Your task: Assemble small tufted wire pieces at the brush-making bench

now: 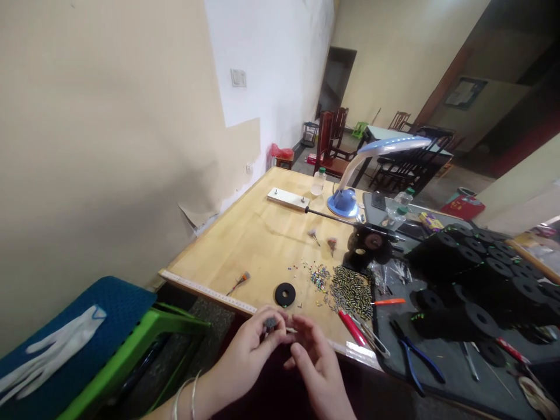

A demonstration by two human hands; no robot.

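My left hand (pixel 258 338), with bangles at its wrist, is closed on a small dark grey tufted piece (pixel 270 322) that shows between thumb and forefinger. A thin pale tip sticks out toward my right hand (pixel 312 359). That hand is close beside it, its fingers loosely curved and its thumb apart from them. Whether its fingertips touch the piece is not clear. Just beyond both hands lies a black ring-shaped disc (pixel 277 294) on the wooden table (pixel 245 245). Small striped pieces (pixel 352 289) lie heaped to the right, beside scattered coloured bits (pixel 319 277).
Red-handled tool (pixel 351 328), tweezers (pixel 371 335) and blue pliers (pixel 415 356) lie at right. Black rolls (pixel 476 321) crowd the dark mat. Beyond stand a black winder-like device (pixel 371 242) and blue lamp (pixel 343 204). A white glove (pixel 65 344) lies on a stool at left.
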